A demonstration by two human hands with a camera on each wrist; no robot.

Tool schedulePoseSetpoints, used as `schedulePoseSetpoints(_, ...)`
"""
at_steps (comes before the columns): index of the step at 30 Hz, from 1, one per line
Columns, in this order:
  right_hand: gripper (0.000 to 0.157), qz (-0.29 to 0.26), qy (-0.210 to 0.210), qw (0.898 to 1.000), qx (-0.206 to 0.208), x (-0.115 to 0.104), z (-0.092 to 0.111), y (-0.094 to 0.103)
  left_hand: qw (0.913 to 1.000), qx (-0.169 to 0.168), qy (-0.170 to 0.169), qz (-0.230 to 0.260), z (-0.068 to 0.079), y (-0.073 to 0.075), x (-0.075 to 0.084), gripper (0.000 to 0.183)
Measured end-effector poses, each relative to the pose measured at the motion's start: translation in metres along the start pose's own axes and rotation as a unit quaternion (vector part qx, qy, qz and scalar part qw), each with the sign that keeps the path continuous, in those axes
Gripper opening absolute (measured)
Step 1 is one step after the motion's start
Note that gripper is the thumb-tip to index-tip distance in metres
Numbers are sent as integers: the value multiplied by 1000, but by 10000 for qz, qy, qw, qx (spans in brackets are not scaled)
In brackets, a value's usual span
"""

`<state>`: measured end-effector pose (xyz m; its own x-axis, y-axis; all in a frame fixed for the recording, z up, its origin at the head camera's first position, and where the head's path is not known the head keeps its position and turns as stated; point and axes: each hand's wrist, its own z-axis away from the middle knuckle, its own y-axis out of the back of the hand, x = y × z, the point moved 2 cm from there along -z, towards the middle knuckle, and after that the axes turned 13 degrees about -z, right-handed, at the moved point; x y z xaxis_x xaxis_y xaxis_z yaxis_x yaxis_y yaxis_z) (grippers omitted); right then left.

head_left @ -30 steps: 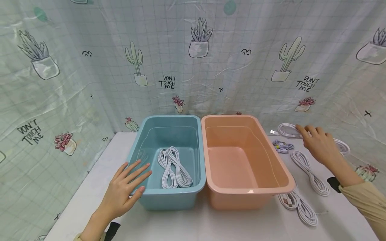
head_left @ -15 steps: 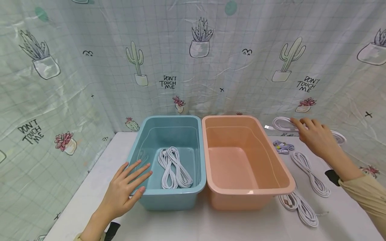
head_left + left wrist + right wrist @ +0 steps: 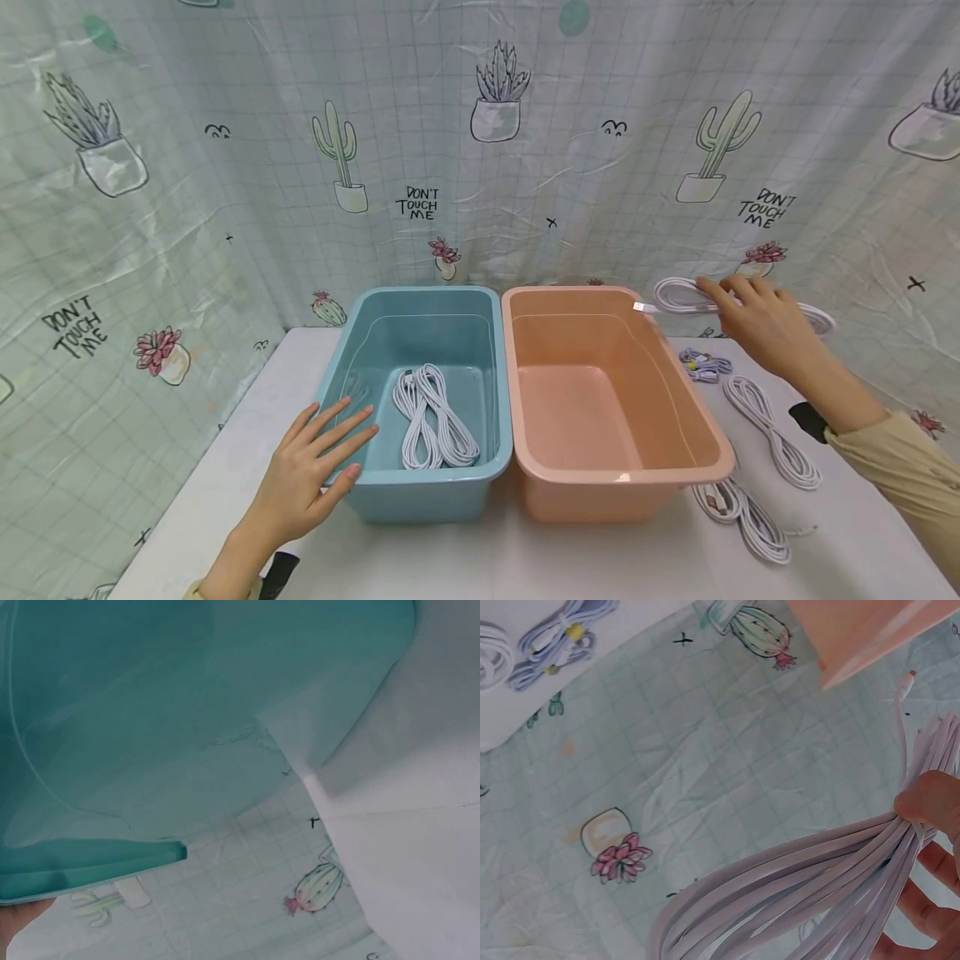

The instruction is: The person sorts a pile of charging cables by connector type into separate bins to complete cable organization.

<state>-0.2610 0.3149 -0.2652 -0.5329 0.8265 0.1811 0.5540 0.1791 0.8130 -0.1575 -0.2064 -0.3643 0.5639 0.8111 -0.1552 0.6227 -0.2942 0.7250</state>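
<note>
Pinched at its tied middle, a bundled white USB cable (image 3: 681, 297) hangs from my right hand (image 3: 765, 321), raised above the table just right of the orange bin (image 3: 622, 475). Its plug overlaps the bin's back right rim in the head view. The right wrist view has the thumb and fingers around the cable's loops (image 3: 780, 892). My left hand (image 3: 311, 475) lies with spread fingers on the left front rim of the blue bin (image 3: 420, 477). Inside that bin is a bundled white cable (image 3: 433, 417). The left wrist view shows mostly the blue bin's wall (image 3: 150, 712).
Right of the orange bin lie a small purple cable bundle (image 3: 705, 365), a white cable bundle (image 3: 772, 433) and another white one (image 3: 742, 512) close to the bin's front corner. A patterned curtain (image 3: 555, 167) stands behind the white table (image 3: 510, 567).
My right hand has lifted the white USB cable off the table's right side and carried it up and left toward the orange bin. The left hand has stayed in place.
</note>
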Motion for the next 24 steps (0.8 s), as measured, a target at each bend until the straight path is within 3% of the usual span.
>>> schedulePoseSetpoints(19,60,154,952,9950,272,-27,-35,1,10000,-21,-5,-12,0,0,-1,37)
schedulePoseSetpoints(24,59,61,1061,9942,170,-36,-46,-1,10000,2,-3,-16,0,-1,-1,37)
